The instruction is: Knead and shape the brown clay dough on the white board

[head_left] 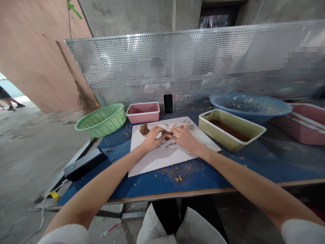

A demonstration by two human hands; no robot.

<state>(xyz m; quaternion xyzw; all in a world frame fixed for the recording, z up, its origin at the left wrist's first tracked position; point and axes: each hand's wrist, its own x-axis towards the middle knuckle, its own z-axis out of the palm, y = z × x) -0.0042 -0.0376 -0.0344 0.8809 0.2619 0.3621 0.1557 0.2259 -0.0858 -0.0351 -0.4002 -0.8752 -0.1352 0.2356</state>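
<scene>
Over a white board (149, 160), my left hand (153, 138) and my right hand (185, 138) meet with fingers closed on a small brown clay-like piece (167, 134). The fingers of both hands pinch it from either side and hide much of its shape. Just beyond my left hand, a round brown lump (144, 129) rests on the board. Brown crumbs (170, 145) lie scattered under and around my hands.
A green basket (101, 120), pink basin (143, 117) and upright phone (168, 103) stand behind. Rightward are a yellow-green tub (218, 137) with brown liquid, a blue basin (250, 105) and a pink tub (302, 127). A dark box (85, 164) sits left; pebble-like bits (178, 179) lie in front.
</scene>
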